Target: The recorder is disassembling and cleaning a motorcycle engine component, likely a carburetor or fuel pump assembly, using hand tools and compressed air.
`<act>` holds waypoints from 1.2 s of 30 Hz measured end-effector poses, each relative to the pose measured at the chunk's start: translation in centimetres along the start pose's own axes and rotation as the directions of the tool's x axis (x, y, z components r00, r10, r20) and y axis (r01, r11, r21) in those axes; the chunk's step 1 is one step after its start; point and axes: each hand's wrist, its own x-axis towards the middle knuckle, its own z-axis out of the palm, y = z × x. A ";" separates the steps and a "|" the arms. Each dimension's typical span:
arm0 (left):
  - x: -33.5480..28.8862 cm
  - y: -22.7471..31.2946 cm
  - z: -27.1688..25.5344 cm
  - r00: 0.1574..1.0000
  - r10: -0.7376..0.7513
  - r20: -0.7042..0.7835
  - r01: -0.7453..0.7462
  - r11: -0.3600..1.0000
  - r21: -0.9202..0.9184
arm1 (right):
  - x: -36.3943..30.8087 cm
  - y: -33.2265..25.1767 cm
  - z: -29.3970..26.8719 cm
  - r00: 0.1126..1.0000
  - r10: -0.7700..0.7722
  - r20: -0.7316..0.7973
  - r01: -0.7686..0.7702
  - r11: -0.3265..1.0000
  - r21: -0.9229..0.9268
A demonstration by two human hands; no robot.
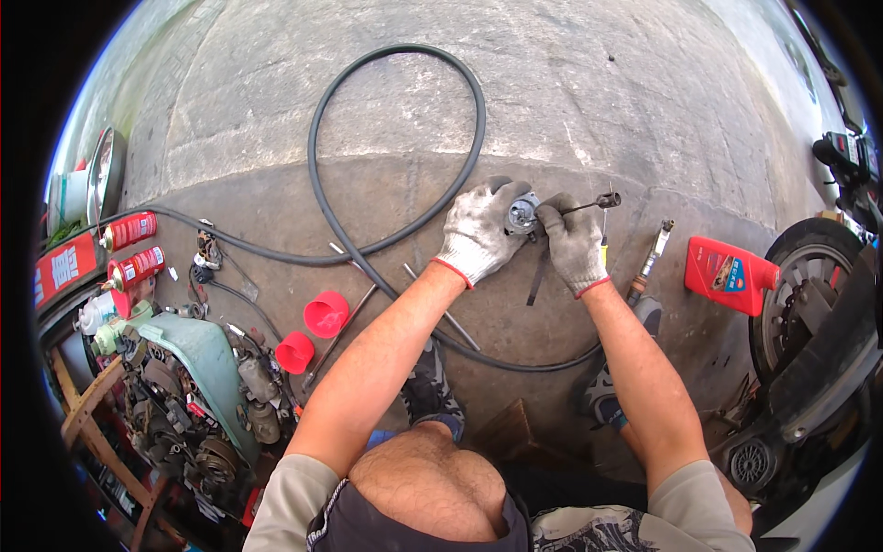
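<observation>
My left hand (482,225), in a white and grey work glove with a red cuff, is closed around a small round silvery metal part (521,213). The part's open, detailed face shows between my two hands. My right hand (572,237), gloved the same way, is closed at the right side of the part. From its fingers a thin dark rod (589,206) points right and ends in a short dark cylinder (609,200). A black strip (538,283) hangs below the metal part; where it attaches is hidden.
A black hose (317,129) loops across the concrete floor. Metal rods (441,305) and red cups (326,315) lie left. An air tool (651,262), a red oil bottle (727,276) and a wheel (814,304) are right. Red spray cans (135,269) and a pale green bin (207,368) of parts stand left.
</observation>
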 end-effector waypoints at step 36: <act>0.4 0.8 -0.1 0.998 -0.034 0.053 0.033 0.999 0.004 | -0.1 0.2 1.2 0.990 -0.050 -0.135 0.052 0.999 0.009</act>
